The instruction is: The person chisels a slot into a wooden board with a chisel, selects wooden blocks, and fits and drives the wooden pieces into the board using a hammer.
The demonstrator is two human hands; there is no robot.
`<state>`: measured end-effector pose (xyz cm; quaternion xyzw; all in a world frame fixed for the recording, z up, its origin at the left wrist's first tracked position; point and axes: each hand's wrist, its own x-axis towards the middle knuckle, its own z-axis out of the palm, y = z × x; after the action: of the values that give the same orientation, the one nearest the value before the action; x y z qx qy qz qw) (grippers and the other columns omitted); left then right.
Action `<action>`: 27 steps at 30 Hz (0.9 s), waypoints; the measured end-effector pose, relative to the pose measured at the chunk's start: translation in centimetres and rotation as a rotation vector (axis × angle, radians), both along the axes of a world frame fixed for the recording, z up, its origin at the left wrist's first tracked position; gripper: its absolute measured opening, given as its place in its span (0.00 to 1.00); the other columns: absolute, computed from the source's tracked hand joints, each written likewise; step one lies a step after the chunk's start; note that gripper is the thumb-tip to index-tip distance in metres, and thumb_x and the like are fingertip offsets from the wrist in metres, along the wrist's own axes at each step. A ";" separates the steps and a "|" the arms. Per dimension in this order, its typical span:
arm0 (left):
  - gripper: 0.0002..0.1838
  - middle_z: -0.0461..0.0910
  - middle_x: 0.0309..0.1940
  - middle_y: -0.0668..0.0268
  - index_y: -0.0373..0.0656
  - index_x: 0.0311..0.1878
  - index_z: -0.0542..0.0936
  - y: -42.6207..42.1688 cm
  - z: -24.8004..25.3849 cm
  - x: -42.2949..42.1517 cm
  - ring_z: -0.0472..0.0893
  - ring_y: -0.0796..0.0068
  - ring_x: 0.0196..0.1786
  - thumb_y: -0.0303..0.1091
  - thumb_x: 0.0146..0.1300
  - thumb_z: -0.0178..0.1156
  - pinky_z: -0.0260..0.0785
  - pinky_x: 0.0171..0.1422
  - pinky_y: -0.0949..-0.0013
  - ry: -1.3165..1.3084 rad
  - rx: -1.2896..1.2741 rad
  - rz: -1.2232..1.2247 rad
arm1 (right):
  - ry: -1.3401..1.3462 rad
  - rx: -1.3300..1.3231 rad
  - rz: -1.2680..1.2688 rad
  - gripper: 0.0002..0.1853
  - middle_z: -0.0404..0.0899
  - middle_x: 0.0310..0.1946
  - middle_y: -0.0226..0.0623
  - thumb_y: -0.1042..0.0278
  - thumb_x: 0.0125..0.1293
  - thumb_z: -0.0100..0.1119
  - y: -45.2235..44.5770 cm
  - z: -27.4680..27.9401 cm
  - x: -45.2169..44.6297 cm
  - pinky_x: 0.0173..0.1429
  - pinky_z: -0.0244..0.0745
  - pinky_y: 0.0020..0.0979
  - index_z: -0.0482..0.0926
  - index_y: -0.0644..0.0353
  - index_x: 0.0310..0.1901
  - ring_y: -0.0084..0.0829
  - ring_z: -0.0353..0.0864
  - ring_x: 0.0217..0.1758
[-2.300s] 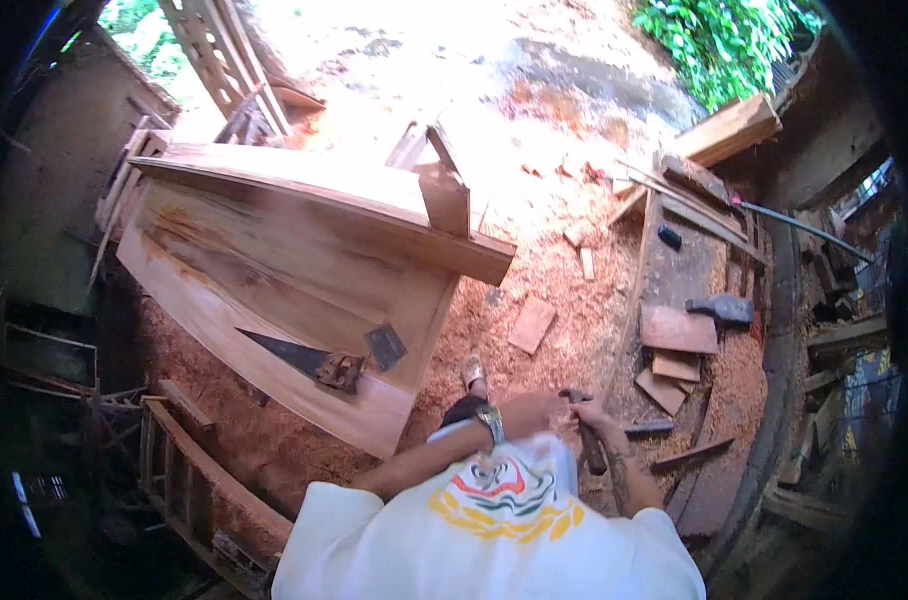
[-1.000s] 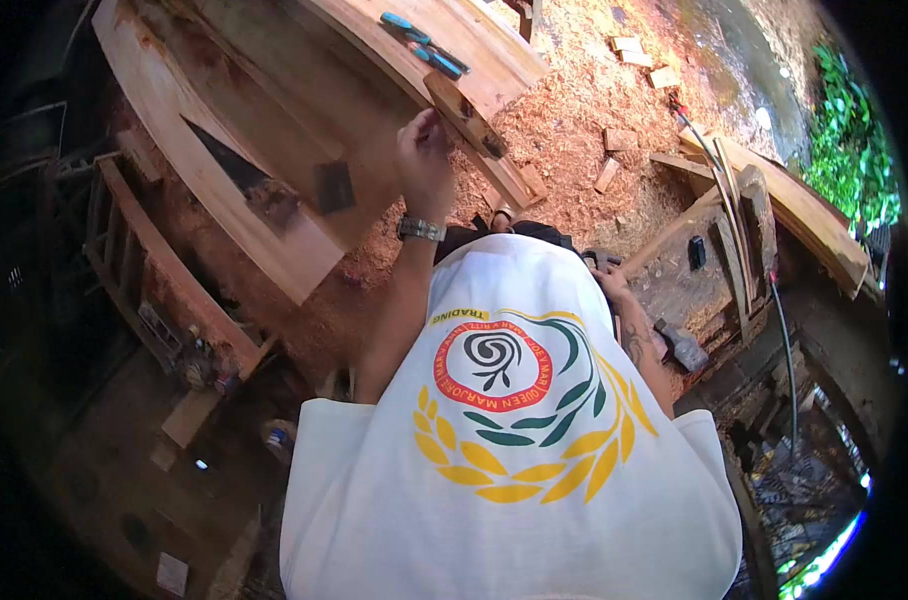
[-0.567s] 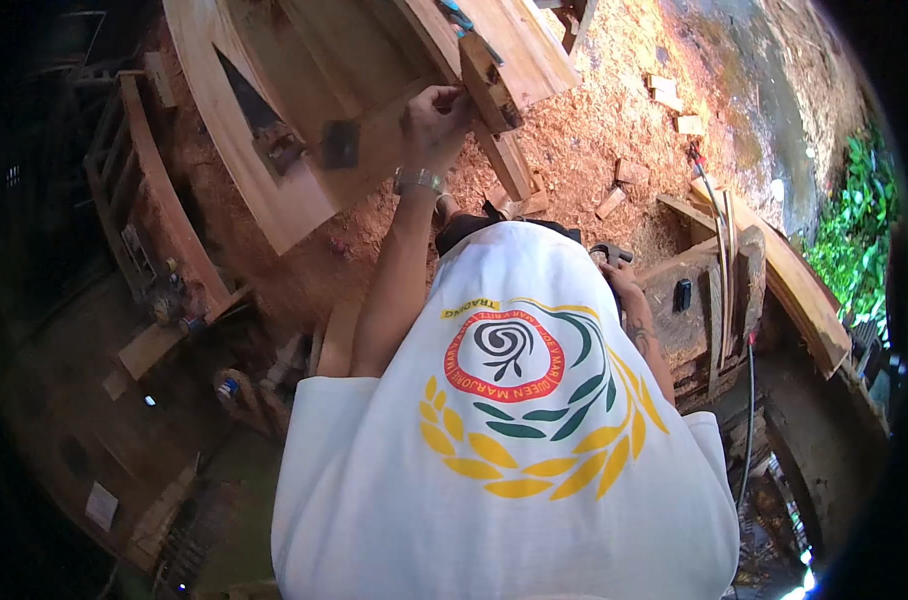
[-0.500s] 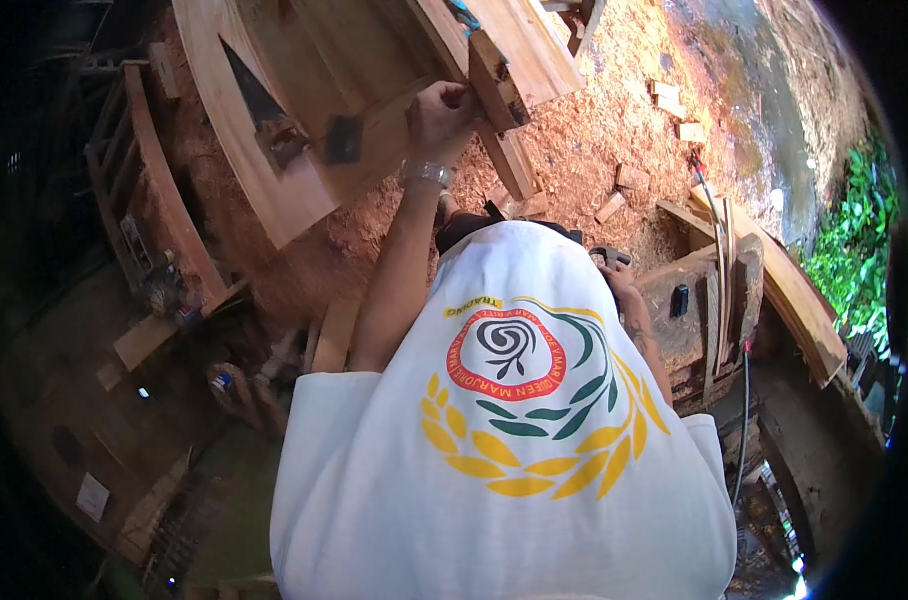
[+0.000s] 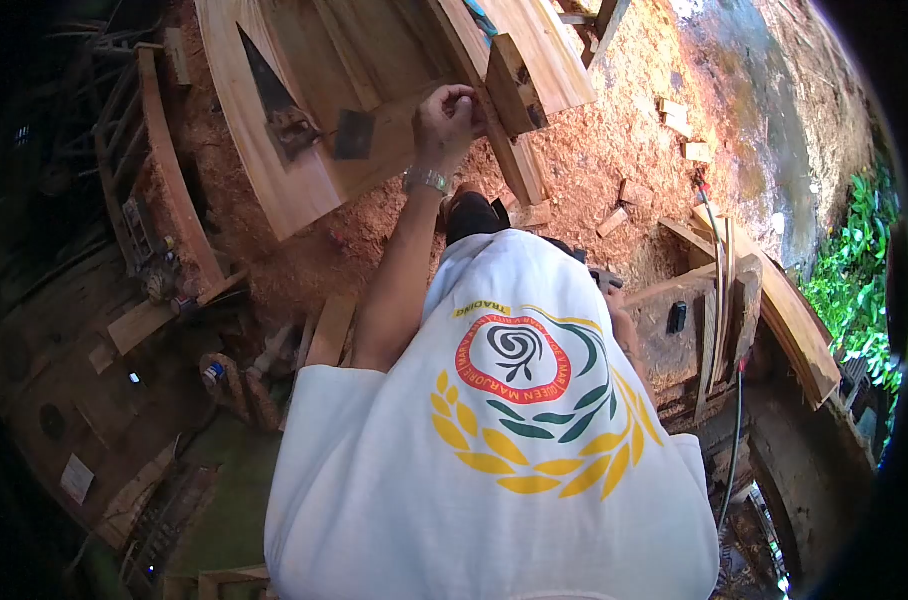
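My left hand (image 5: 444,125), with a metal-banded watch on its wrist, is at the near edge of a wooden panel assembly (image 5: 319,190). Its fingers are curled in a pinch beside an upright wood block (image 5: 515,85) and a long wooden strip (image 5: 517,165); whatever they hold is too small to make out. Low on the right, my right hand (image 5: 615,300) is closed around a dark tool (image 5: 605,277), mostly hidden by the white shirt (image 5: 454,440). A dark triangular piece (image 5: 266,75) and a dark square patch (image 5: 353,135) show on the panel.
Reddish shavings cover the ground, with small wood offcuts (image 5: 614,220) scattered to the right. A workbench (image 5: 664,310), leaning curved boards (image 5: 789,320) and a hose (image 5: 731,450) lie on my right. A curved timber (image 5: 174,165) runs along the left.
The view has shifted slightly, moving the panel a little right in the picture. My left hand stays at the panel's edge, its fingers turned a bit. My right hand with the dark tool sits slightly lower.
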<state>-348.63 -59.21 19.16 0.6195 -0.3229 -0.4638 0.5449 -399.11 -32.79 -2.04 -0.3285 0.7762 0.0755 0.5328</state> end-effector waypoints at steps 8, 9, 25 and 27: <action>0.20 0.84 0.42 0.54 0.40 0.52 0.87 0.4 0.4 -0.7 0.86 0.63 0.42 0.46 0.67 0.67 0.79 0.46 0.64 -0.515 -0.145 -0.033 | 0.059 -0.010 -0.077 0.23 0.87 0.45 0.42 0.54 0.65 0.68 3.1 0.6 2.4 0.52 0.79 0.36 0.84 0.63 0.54 0.32 0.85 0.46; 0.18 0.84 0.43 0.54 0.39 0.51 0.87 0.3 0.1 -0.5 0.86 0.63 0.42 0.43 0.67 0.67 0.79 0.46 0.65 -0.455 -0.152 -0.037 | 0.064 -0.016 -0.085 0.23 0.87 0.45 0.42 0.54 0.65 0.68 3.0 0.6 3.0 0.52 0.79 0.36 0.84 0.63 0.54 0.32 0.86 0.46; 0.05 0.76 0.39 0.53 0.35 0.38 0.78 -3.3 1.8 2.7 0.78 0.50 0.44 0.28 0.66 0.58 0.71 0.50 0.55 -0.517 -0.144 -0.298 | 0.145 -0.176 -0.223 0.25 0.87 0.43 0.44 0.52 0.64 0.68 -0.8 1.9 17.2 0.50 0.79 0.37 0.84 0.64 0.54 0.34 0.86 0.44; 0.04 0.75 0.40 0.52 0.35 0.40 0.76 -3.7 2.3 3.5 0.77 0.48 0.44 0.27 0.67 0.55 0.70 0.51 0.51 -0.503 -0.172 -0.377 | 0.161 -0.196 -0.241 0.25 0.87 0.43 0.45 0.52 0.64 0.68 -1.2 1.8 18.7 0.50 0.79 0.37 0.84 0.64 0.54 0.34 0.86 0.44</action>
<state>-345.12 -62.91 21.45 0.5958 -0.5945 -0.3599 0.4026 -380.42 -34.03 -0.25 -0.2763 0.8539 -0.0391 0.4394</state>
